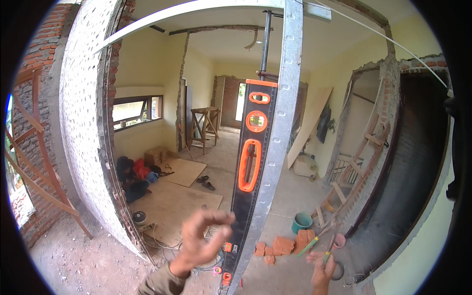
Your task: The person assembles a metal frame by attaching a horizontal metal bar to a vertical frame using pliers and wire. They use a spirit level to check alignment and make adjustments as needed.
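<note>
A long black spirit level (250,132) with orange trim and an orange-rimmed grip hole stands almost upright before me, alongside a punched grey metal stud (282,123). Beside the level's lower half is my left hand (204,238), fingers curved and spread apart, with nothing in it. The fingertips overlap the level's edge; I cannot tell whether they touch. Lower right, my right hand (322,270) is closed on a tool with two spread green-and-yellow handles (309,247), apparently snips. Its jaws are hard to make out.
Broken red bricks (283,246) lie on the floor by a green bucket (302,222). A wooden ladder (351,169) leans at the right. Plywood sheets (189,206), cables and a crouching person (132,179) are beyond the frame, left. A light metal strip (196,9) crosses overhead.
</note>
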`<state>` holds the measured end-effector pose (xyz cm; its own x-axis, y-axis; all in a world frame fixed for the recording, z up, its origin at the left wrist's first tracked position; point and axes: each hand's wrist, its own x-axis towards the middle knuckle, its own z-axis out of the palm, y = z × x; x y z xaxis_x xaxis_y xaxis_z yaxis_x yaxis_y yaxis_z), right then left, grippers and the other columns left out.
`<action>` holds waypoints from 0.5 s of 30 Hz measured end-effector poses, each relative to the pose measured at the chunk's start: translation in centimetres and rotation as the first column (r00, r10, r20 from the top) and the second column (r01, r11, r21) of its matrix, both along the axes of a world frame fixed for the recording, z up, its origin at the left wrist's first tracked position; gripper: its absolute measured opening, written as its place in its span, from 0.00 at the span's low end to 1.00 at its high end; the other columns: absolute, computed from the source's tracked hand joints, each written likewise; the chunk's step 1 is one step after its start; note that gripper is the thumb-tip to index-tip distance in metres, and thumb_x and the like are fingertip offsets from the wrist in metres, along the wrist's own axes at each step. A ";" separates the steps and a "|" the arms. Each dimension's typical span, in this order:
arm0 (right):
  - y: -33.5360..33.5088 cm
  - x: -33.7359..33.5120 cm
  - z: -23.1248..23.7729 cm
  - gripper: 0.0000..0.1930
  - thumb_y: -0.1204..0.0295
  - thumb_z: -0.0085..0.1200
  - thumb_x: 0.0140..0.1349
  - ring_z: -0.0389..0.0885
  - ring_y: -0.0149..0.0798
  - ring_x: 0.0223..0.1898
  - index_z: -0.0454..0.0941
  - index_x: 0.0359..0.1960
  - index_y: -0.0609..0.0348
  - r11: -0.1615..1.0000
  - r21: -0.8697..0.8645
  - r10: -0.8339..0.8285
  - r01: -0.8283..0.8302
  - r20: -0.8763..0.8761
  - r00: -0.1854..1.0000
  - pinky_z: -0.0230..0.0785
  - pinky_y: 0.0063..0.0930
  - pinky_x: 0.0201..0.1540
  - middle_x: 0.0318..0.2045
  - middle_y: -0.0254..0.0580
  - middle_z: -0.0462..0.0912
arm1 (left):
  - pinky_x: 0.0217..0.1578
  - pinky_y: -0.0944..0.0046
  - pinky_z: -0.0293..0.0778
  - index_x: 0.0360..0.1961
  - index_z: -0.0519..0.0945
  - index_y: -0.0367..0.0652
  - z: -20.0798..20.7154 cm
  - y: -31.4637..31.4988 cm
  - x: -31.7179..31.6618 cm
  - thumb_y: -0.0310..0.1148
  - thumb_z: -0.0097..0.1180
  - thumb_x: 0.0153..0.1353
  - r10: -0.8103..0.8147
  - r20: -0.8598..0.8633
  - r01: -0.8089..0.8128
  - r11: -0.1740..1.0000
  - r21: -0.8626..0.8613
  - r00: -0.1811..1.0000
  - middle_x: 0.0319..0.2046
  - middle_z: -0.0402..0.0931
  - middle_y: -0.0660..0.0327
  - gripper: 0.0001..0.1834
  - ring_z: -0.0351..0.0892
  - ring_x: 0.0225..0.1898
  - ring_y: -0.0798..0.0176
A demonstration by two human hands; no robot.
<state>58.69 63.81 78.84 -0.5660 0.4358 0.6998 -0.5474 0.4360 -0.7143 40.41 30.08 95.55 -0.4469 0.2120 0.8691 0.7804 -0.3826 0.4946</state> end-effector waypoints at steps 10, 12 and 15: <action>-16.0 2.8 0.3 0.21 0.53 0.55 0.70 0.73 0.33 0.31 0.79 0.37 0.62 0.996 0.059 0.050 -0.067 0.252 0.966 0.69 0.29 0.35 0.32 0.39 0.79 | 0.37 0.64 0.76 0.57 0.78 0.36 -16.5 4.6 7.6 0.38 0.67 0.59 0.159 0.181 -0.127 0.976 -0.177 0.971 0.36 0.83 0.58 0.27 0.80 0.35 0.66; -18.5 2.1 -1.8 0.17 0.58 0.56 0.70 0.73 0.35 0.34 0.77 0.37 0.63 0.994 0.029 0.097 -0.109 0.267 0.959 0.69 0.30 0.38 0.36 0.41 0.76 | 0.38 0.64 0.77 0.58 0.77 0.37 -18.6 3.5 9.0 0.39 0.66 0.61 0.017 0.434 0.111 0.957 -0.268 0.901 0.38 0.83 0.59 0.27 0.81 0.37 0.65; -22.0 1.1 -5.3 0.11 0.67 0.58 0.68 0.74 0.37 0.37 0.74 0.38 0.64 0.975 0.178 0.077 -0.130 0.278 0.958 0.70 0.30 0.41 0.38 0.44 0.74 | 0.38 0.64 0.77 0.54 0.77 0.38 -21.5 1.2 10.7 0.40 0.62 0.66 -0.125 0.742 0.258 0.964 -0.067 0.658 0.38 0.83 0.60 0.21 0.83 0.39 0.65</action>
